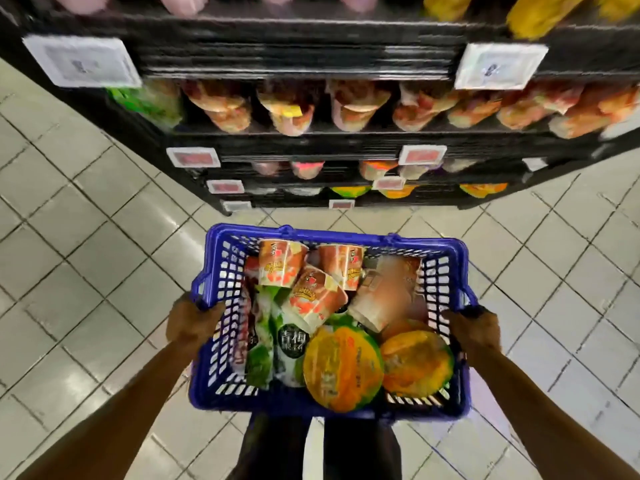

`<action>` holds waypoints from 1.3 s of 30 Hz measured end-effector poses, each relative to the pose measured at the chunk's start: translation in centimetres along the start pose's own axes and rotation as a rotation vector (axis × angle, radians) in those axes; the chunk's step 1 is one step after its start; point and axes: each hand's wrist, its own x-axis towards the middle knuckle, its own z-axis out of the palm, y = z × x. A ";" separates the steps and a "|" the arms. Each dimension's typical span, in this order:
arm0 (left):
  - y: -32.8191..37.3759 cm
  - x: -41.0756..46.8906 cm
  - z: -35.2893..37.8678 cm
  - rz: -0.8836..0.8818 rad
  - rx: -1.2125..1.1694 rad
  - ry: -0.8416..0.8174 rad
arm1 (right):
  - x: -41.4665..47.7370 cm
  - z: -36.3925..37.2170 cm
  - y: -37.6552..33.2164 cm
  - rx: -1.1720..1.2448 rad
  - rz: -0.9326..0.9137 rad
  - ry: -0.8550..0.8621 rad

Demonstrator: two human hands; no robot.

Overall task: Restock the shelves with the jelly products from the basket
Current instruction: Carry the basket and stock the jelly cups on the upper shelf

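Observation:
I hold a blue plastic basket [214, 271] at waist height in front of a black shelf unit [311, 140]. My left hand [190, 322] grips its left rim and my right hand [476, 332] grips its right rim. Inside lie several orange-and-white jelly cups [282, 268] on their sides toward the far end, green jelly pouches [273, 344] on the left, and two round orange-lidded jelly tubs [343, 367] toward me. The shelf rows hold similar cups, blurred by motion.
White price tags [498, 65] hang on the shelf edges. Pink and yellow products [540, 12] sit on the top row. Pale floor tiles [86, 237] stretch to the left and right of the basket. My legs show below the basket.

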 end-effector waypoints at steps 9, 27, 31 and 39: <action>-4.3 13.9 12.9 -0.037 0.026 0.005 | 14.0 13.9 1.3 -0.052 0.013 -0.061; -4.2 17.0 18.5 -0.079 0.193 0.098 | 18.1 19.6 -0.4 -0.234 0.002 -0.061; 0.1 13.0 19.8 0.310 0.047 0.193 | 14.9 19.2 -2.8 -0.277 -0.334 0.025; 5.3 10.7 26.7 0.306 0.286 -0.242 | 12.9 25.0 -4.0 0.210 0.156 -0.435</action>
